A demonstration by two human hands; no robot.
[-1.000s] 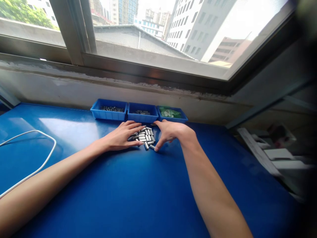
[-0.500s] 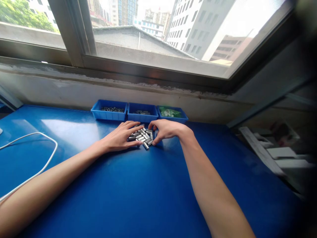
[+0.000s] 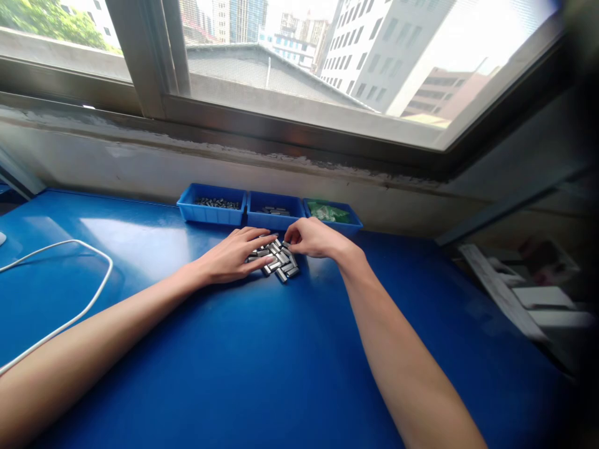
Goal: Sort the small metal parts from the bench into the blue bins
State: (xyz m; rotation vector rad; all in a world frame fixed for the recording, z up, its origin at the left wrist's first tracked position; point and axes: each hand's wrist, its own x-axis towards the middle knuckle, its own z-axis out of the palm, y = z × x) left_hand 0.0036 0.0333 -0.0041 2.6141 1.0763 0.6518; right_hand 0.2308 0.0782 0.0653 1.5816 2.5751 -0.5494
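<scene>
Several short silvery metal bars point(image 3: 282, 257) lie in a loose pile on the blue tabletop point(image 3: 262, 349). My left hand point(image 3: 234, 254) rests against the left side of the pile, fingers stretched out and spread over some of the bars. At the pile's upper right edge, my right hand point(image 3: 314, 238) is closed, with the thumb and fingers drawn together by the bars. What its fingertips hold, if anything, is hidden.
Behind the pile stand three blue bins: the left bin point(image 3: 210, 214) with small dark metal parts, the middle bin point(image 3: 274, 219) with metal bars, the right bin point(image 3: 354, 226) with a green bag point(image 3: 330, 212). A white cable point(image 3: 100, 284) curves at left.
My right hand has moved in toward the pile and its fingers have closed together. The bars at the right have been pushed closer together. My left hand stays spread at the left side.
</scene>
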